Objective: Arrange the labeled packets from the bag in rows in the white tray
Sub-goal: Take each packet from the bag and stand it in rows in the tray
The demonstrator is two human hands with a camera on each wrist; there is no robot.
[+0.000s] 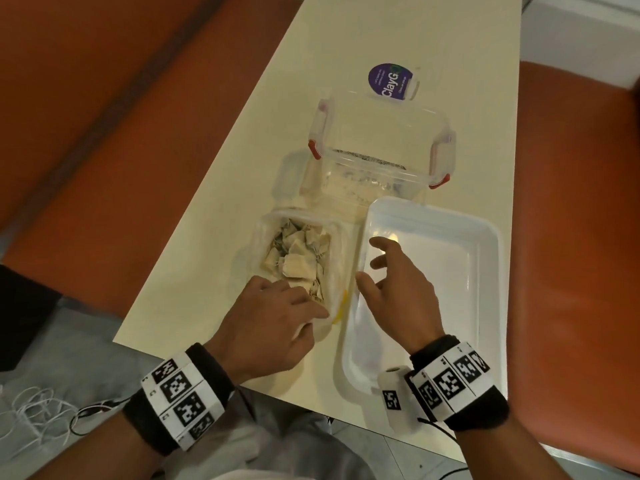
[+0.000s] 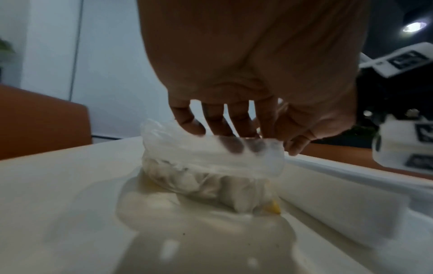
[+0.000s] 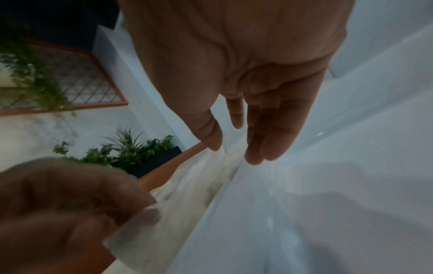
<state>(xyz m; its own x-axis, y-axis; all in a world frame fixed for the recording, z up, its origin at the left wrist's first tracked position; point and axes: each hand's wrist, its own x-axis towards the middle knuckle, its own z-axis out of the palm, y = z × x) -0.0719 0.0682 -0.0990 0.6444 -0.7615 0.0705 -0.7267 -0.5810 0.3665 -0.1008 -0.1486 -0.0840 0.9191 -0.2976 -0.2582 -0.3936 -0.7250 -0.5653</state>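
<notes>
Your left hand (image 1: 273, 320) pinches the near rim of the open clear bag (image 1: 263, 233), packets (image 1: 298, 258) heaped inside. Your right hand (image 1: 398, 289) hovers over the white tray's (image 1: 485, 278) left edge, fingers loose and spread, holding nothing. Bag sits touching the tray's left side on the table (image 1: 207, 271).

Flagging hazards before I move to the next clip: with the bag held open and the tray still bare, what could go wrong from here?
1. The left hand holds only the thin rim of the bag; it may slip and close up.
2. The packets lie in a tangle, so several could lift together.
3. The right hand hovers over the white tray, which could shift if bumped.
</notes>
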